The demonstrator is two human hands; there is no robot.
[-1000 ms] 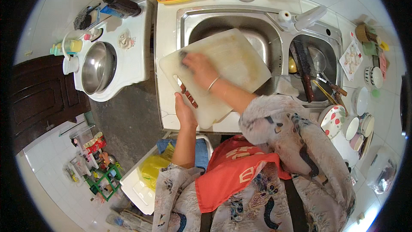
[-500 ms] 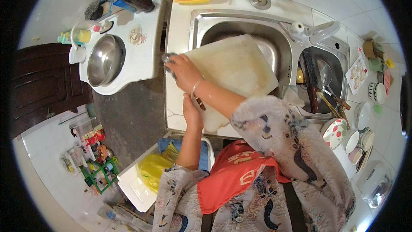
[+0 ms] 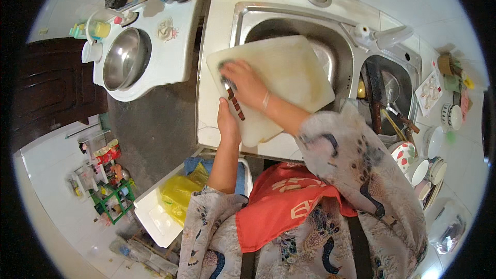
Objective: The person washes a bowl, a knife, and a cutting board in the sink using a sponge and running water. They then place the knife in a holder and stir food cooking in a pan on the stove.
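A pale, worn cutting board [image 3: 292, 72] lies tilted over the front of the large sink basin and the counter. My right hand [image 3: 247, 83] presses down on its left part, fingers closed over a grey scouring pad that looks like steel wool [image 3: 224, 78]; most of the pad is hidden and the hand is slightly blurred. My left hand [image 3: 228, 121] grips the board's left edge with the thumb up, its other fingers hidden behind the edge. A brown strip with pale bands [image 3: 235, 104] shows on the board between my hands.
The steel double sink [image 3: 238, 28] has a faucet [image 3: 382, 36]. Its smaller basin holds a dark-bladed knife [image 3: 374, 90] and other utensils. Stacked bowls [image 3: 423, 168] stand to the right. A metal basin [image 3: 124, 61] sits in the washstand at left, and a white bin [image 3: 155, 222] below.
My right hand has slid rightward across the board with the scouring pad, from the board's left corner inward. My left hand keeps its hold on the edge. The whole view has shifted slightly.
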